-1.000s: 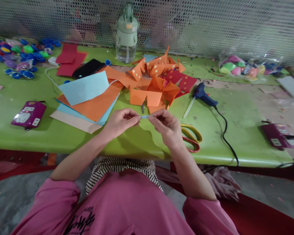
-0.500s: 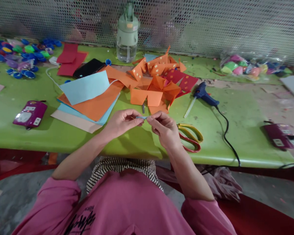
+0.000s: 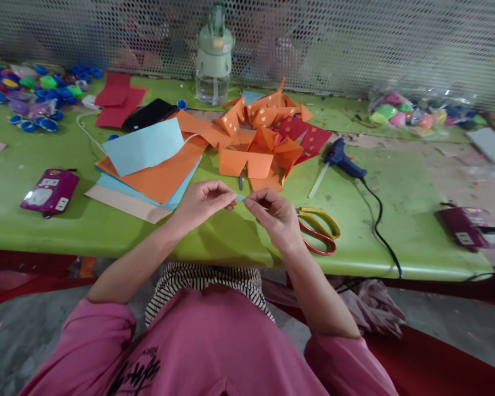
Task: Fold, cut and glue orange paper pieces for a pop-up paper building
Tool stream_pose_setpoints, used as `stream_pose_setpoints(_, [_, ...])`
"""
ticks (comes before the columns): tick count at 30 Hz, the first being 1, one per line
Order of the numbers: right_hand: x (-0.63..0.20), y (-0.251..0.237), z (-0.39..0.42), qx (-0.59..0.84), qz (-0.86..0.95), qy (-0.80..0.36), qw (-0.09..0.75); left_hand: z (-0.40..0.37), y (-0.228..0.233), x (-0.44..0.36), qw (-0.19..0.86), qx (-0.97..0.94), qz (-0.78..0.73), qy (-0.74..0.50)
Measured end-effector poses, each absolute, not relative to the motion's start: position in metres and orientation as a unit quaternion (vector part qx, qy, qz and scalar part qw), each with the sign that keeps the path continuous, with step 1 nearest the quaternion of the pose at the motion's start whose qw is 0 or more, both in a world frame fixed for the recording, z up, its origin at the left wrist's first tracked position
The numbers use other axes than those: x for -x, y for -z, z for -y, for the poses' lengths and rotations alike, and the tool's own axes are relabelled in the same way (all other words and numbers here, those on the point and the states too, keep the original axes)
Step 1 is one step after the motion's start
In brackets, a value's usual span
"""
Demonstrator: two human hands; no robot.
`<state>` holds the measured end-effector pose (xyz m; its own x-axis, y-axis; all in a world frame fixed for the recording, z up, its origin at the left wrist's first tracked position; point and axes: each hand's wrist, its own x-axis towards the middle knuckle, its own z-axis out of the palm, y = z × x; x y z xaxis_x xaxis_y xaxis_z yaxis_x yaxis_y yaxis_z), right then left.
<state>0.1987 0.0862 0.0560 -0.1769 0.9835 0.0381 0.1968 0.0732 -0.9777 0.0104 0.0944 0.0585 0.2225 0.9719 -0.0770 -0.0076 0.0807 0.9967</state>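
Both my hands meet above the front edge of the green table, pinching a thin light-blue paper strip between their fingertips. My left hand grips the strip's left end, my right hand its right end. Most of the strip is hidden by my fingers. Yellow-and-red scissors lie just right of my right hand. Beyond my hands sits a pile of folded orange paper pieces, and to the left a stack of blue and orange sheets.
A blue glue gun with a black cord lies at the right. A green water bottle, black phone, red sheets, bottle caps, two purple power strips and a bag of coloured items surround them.
My hands have drawn closer together along the strip, so less of it shows between my fingertips. My right hand has shifted slightly left and down.
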Motion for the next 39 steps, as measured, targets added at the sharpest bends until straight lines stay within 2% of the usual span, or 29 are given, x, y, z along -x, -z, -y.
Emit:
stream_pose_setpoints(4, [-0.197,-0.054,-0.086,0.471,0.576,-0.521,0.418,-0.095,-0.058,-0.011,0.584,-0.51,-0.453,-0.44])
stream_pose_setpoints(9, [-0.189,-0.05,-0.084,0.445,0.495,-0.579,0.471,-0.098,-0.047,-0.014,0.628,-0.498,-0.402,-0.442])
stream_pose_setpoints(17, [-0.176,-0.044,-0.075,0.46,0.499,-0.544,0.494,-0.099,-0.042,-0.016,0.629,-0.491,-0.399,-0.452])
stream_pose_setpoints(20, [-0.199,-0.049,-0.071,0.492,0.635,-0.43,0.411,-0.1,-0.044,-0.015,0.634,-0.473,-0.421,-0.444])
stream_pose_setpoints(22, [-0.228,-0.053,-0.066,0.533,0.747,-0.252,0.307,-0.101,-0.045,-0.013,0.643,-0.446,-0.44,-0.44])
stream_pose_setpoints(24, [-0.263,-0.054,-0.059,0.61,0.764,-0.051,0.203,-0.103,-0.046,-0.012,0.652,-0.422,-0.448,-0.443])
stream_pose_setpoints(26, [-0.295,-0.052,-0.052,0.663,0.743,0.012,0.091,-0.104,-0.046,-0.012,0.659,-0.413,-0.445,-0.443])
stream_pose_setpoints(28, [-0.318,-0.048,-0.046,0.665,0.746,-0.004,0.029,-0.104,-0.047,-0.012,0.664,-0.414,-0.439,-0.441])
stream_pose_setpoints(31, [-0.334,-0.045,-0.041,0.648,0.76,-0.04,0.03,-0.103,-0.048,-0.014,0.667,-0.411,-0.429,-0.45])
stream_pose_setpoints(35, [-0.327,-0.048,-0.039,0.667,0.731,-0.118,0.086,-0.102,-0.051,-0.015,0.672,-0.387,-0.421,-0.47])
stream_pose_setpoints(39, [-0.292,-0.058,-0.038,0.612,0.733,-0.228,0.192,-0.101,-0.053,-0.015,0.671,-0.388,-0.412,-0.479])
